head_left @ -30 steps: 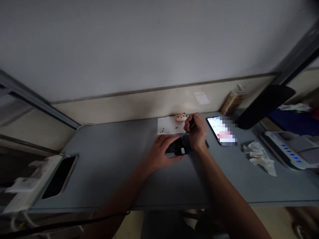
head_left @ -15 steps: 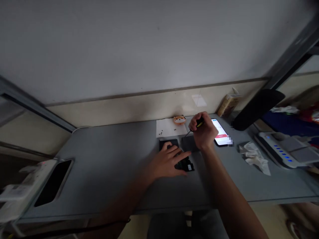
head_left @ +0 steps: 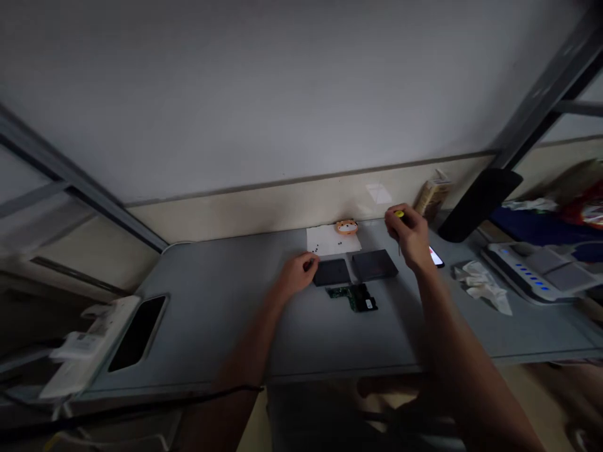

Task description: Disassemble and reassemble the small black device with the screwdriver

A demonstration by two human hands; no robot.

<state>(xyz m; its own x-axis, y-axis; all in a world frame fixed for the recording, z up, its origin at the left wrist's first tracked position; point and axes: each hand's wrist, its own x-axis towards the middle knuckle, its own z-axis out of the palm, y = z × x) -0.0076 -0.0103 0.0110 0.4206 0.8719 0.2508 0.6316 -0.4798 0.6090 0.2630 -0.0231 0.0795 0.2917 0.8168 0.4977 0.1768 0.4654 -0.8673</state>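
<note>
Screwdriver [head_left: 399,214], one: pointed shaft-down from the right hand [head_left: 409,232], wrapped tight in that grip, near the right casing piece [head_left: 375,265]; could not tell about contact at the tip. Counted two dark casing pieces in all, flat and side by side on the grey table [head_left: 217,301], including the left casing piece [head_left: 332,272]. Found one green circuit board [head_left: 355,297] on the near side of both. Saw the left hand [head_left: 298,272] beside the left casing piece, grip narrow; could not tell about anything held there. Noted one white paper [head_left: 325,237], bearing dark specks in two groups, too small for a sure count, and one orange-and-white figure [head_left: 347,228]. Counted rightward one lit phone [head_left: 436,257], partly hidden, one crumpled tissue [head_left: 480,282], one carton [head_left: 431,198], one black cylinder [head_left: 480,204]; leftward, one dark-screened device [head_left: 139,333]. Met behind everything a pale wall [head_left: 306,94], cream lower down, in dim light.
</note>
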